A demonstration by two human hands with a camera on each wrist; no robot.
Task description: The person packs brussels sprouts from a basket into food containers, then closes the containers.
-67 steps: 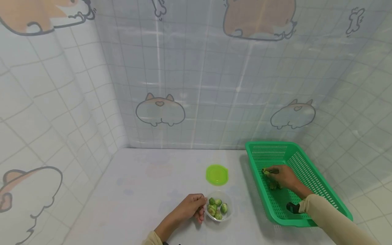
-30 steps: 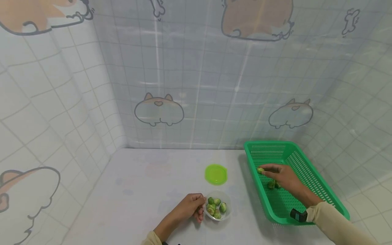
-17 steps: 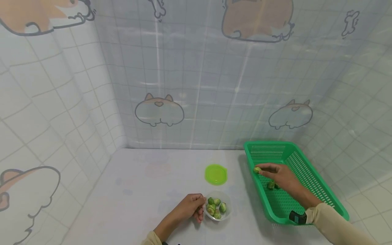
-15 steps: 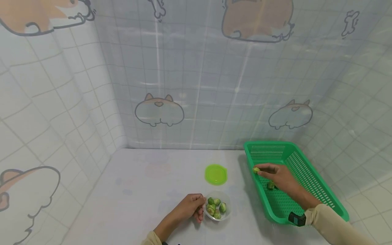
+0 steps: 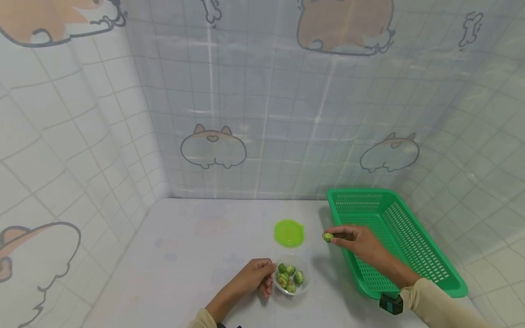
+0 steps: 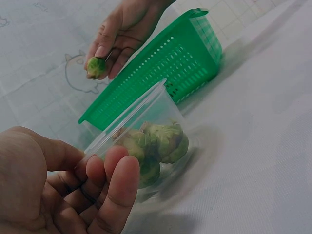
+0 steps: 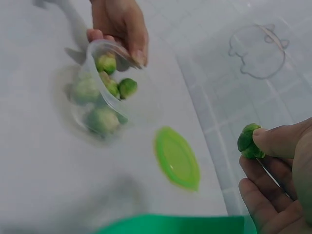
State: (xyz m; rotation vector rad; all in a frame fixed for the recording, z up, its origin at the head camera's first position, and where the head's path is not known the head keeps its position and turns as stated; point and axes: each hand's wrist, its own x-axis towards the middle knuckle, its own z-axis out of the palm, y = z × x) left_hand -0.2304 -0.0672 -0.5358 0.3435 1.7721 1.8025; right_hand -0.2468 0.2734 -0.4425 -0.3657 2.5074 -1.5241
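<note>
My right hand (image 5: 362, 245) pinches a Brussels sprout (image 5: 327, 237) between thumb and fingers, just past the left rim of the green basket (image 5: 410, 232). In the right wrist view this same sprout (image 7: 249, 141) sits at the thumb's tip. My left hand (image 5: 254, 276) pinches the rim of a clear plastic tub (image 5: 305, 269) at its left side, thumb on the edge as the left wrist view shows. Several Brussels sprouts (image 6: 165, 139) lie inside the tub. Whatever lies in the basket beneath my right hand is mostly hidden.
A lime-green lid (image 5: 289, 233) lies flat on the white tabletop (image 5: 197, 246) behind the tub. The basket stands at the right of the table, near the patterned curtain walls (image 5: 270, 105) at the back and sides.
My right hand has lifted the sprout out of the basket and carried it left over the rim, toward the tub. My left hand stays on the tub.
</note>
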